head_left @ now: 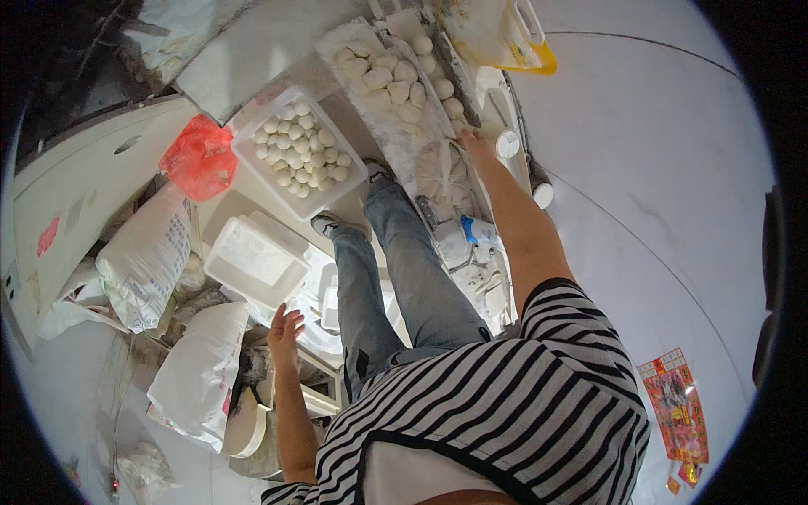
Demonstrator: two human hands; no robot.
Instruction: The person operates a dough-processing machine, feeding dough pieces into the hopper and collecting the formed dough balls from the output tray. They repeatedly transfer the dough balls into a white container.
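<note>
My left hand (pixel 285 333) hangs in the air beside an off-white plastic tub (pixel 211 271), its fingers spread with nothing in them. My right arm stretches forward over the floured worktop (pixel 421 172). At its end my right hand (pixel 476 146) is beside the near end of a row of dough balls (pixel 443 87); its fingers are small and partly hidden, so their grip cannot be made out. To the left of that row, larger pale dough pieces (pixel 402 71) lie on the flour. A tied clear plastic bag (pixel 442 175) sits on the worktop close to my right wrist.
A translucent bin (pixel 243 150) of many small round dough balls stands ahead-left, a red plastic bag (pixel 199 160) beside it. White sacks (pixel 150 261) stack at the left. White-lidded containers (pixel 508 144) line the wall right of my arm. A yellow-edged plastic container (pixel 497 38) stands at the far end.
</note>
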